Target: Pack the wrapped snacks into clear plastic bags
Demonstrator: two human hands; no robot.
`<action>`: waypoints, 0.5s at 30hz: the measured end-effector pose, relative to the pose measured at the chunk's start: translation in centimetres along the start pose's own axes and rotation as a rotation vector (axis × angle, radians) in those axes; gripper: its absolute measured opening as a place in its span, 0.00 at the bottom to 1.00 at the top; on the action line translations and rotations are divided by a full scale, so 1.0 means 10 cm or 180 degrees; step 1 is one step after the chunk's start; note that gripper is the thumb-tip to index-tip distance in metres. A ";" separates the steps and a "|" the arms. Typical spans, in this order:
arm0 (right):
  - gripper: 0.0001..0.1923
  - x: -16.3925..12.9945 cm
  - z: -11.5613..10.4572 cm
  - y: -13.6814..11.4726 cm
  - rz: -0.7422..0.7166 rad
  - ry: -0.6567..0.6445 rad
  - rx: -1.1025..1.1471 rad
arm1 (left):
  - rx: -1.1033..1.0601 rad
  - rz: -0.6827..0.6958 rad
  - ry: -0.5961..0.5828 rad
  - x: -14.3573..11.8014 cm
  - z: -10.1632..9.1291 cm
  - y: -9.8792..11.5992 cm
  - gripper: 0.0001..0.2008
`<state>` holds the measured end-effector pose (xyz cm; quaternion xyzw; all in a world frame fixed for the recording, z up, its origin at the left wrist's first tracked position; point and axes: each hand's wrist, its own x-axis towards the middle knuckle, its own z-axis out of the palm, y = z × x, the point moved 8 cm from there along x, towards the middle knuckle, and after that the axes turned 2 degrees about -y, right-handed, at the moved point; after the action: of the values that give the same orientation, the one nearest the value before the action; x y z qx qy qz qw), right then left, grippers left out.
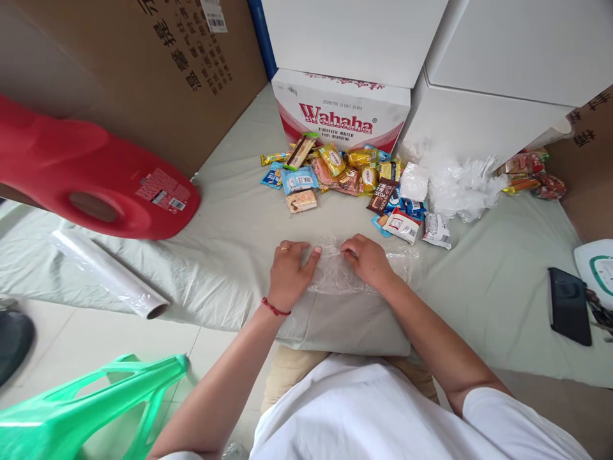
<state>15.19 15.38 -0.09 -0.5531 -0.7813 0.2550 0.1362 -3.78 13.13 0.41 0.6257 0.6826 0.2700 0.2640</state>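
Note:
A crinkled sheet of clear plastic film (pixel 330 275) lies flat on the cloth-covered surface in front of me; whether it is a bag or a loose wrap I cannot tell. My left hand (pixel 292 271) rests at its left edge, fingers apart and the thumb touching the plastic. Over the film's upper middle, my right hand (pixel 366 259) has thumb and fingers pinched together on the plastic. Just beyond the hands is a heap of packaged snacks (pixel 330 163), with a cocoa packet (pixel 383 195) and a white packet (pixel 402 225) nearest the right hand.
Crumpled clear plastic (pixel 464 188) lies right of the snacks. Behind stands a Wahaha water carton (pixel 340 112). At left are a red jug (pixel 105 172), a plastic film roll (pixel 110 271) and a green stool (pixel 96 409). A phone (pixel 569 306) lies at right.

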 end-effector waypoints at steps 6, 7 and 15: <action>0.10 -0.11 0.02 -0.19 -0.0948 0.0208 -0.0035 | 0.0739 -0.0053 -0.0819 0.40 0.29 0.26 0.20; 0.10 -0.16 -0.01 -0.22 -0.1132 0.0335 -0.0053 | 0.0722 -0.0052 -0.1018 0.44 0.35 0.28 0.16; 0.13 -1.15 -0.33 -0.26 -0.1630 0.1358 -0.0092 | -0.0291 -0.0270 0.0005 0.33 0.05 -0.18 0.13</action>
<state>18.81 4.83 4.87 -0.3817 -0.8523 0.0798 0.3485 -4.91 16.35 -1.28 0.5833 0.6957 0.2899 0.3030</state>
